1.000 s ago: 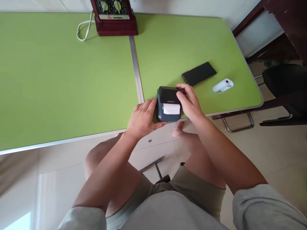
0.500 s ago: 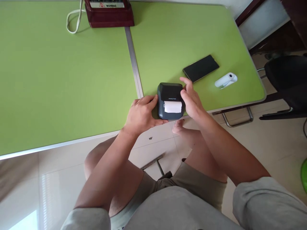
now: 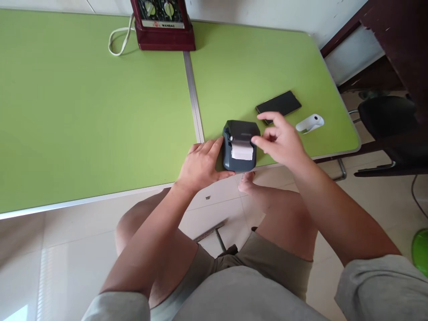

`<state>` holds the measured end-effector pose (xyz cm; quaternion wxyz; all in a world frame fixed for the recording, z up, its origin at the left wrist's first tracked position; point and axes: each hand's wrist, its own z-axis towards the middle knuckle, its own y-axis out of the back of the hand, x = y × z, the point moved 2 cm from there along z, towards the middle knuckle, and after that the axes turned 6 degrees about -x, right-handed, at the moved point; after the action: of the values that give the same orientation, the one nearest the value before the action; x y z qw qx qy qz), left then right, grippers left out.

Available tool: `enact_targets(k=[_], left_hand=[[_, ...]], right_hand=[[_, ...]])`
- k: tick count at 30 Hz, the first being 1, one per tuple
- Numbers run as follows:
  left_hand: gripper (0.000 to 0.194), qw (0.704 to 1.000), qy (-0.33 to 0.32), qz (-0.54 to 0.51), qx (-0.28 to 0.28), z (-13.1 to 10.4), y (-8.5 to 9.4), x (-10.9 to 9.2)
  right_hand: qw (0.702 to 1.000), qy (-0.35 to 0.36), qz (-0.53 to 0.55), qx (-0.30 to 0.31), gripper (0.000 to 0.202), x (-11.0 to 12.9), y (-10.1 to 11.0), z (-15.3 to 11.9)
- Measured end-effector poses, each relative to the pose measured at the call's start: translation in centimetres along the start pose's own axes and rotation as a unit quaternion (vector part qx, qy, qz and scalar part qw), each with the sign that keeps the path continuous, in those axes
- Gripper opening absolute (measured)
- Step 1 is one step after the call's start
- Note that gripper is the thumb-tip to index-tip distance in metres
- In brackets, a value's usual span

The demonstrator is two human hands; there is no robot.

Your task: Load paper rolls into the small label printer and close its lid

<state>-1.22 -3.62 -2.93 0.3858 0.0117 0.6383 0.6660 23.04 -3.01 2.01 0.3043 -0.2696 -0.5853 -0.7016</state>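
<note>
A small dark label printer (image 3: 241, 165) stands at the table's front edge, its lid (image 3: 245, 129) tilted up at the front. White paper (image 3: 242, 150) shows below the lid. My left hand (image 3: 202, 165) grips the printer's left side, thumb along its front and fingers against its side. On the right, my right hand (image 3: 282, 138) has its fingers apart, holding nothing. Its thumb tip is at the lid's right edge; I cannot tell whether it touches. Behind this hand lies a black phone (image 3: 279, 104), and to its right rests a white paper roll (image 3: 310, 123).
The green table (image 3: 100, 111) has a metal strip (image 3: 193, 96) across it. A dark red device (image 3: 165, 38) with knobs and a white cord (image 3: 124, 42) stands at the back. A black chair (image 3: 384, 120) is at the right, a green object (image 3: 420, 252) lower right.
The printer's lid has come up at the front. My right hand has moved away to the right from the printer's side, while my left hand keeps its grip. The view has shifted slightly.
</note>
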Motion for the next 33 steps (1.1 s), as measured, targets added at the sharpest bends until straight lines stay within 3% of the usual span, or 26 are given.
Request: enact_targets(k=[4,6,11,20,25,27,28,30,33], left_hand=[[0.102,1.0,-0.004,0.0,-0.005,0.0,-0.1,0.1],[0.101,1.0,-0.005,-0.003,-0.007,0.0,-0.1,0.1],[0.099,1.0,-0.006,-0.001,-0.007,0.1,0.0,0.0],[0.102,1.0,-0.002,0.005,0.0,0.0,0.0,-0.1],[0.104,1.0,0.0,0.003,0.005,0.1,0.0,-0.1],[0.105,1.0,-0.001,0.002,0.003,0.1,0.0,-0.1],[0.106,1.0,-0.001,0.001,0.004,0.1,0.0,-0.1],[0.107,1.0,0.001,-0.001,0.008,0.1,0.0,-0.1],[0.106,1.0,0.006,-0.003,0.013,0.1,0.0,0.0]], right_hand=[[0.993,0.036,-0.038,-0.101,0.024,1.8,0.5,0.6],[0.984,0.09,-0.112,-0.104,0.015,2.3,0.3,0.6],[0.954,0.127,-0.273,-0.012,0.009,2.8,-0.8,1.2],[0.925,0.128,-0.328,0.145,0.023,2.3,-2.7,5.2],[0.965,0.084,-0.196,0.154,0.035,3.7,0.9,4.3],[0.993,0.01,-0.05,0.109,0.043,2.8,2.7,2.9],[0.996,-0.029,0.058,0.054,0.048,1.9,3.4,2.2],[0.965,-0.099,0.242,-0.031,0.055,-0.7,3.9,0.7],[0.936,-0.17,0.296,-0.079,0.052,-4.7,2.6,-0.8]])
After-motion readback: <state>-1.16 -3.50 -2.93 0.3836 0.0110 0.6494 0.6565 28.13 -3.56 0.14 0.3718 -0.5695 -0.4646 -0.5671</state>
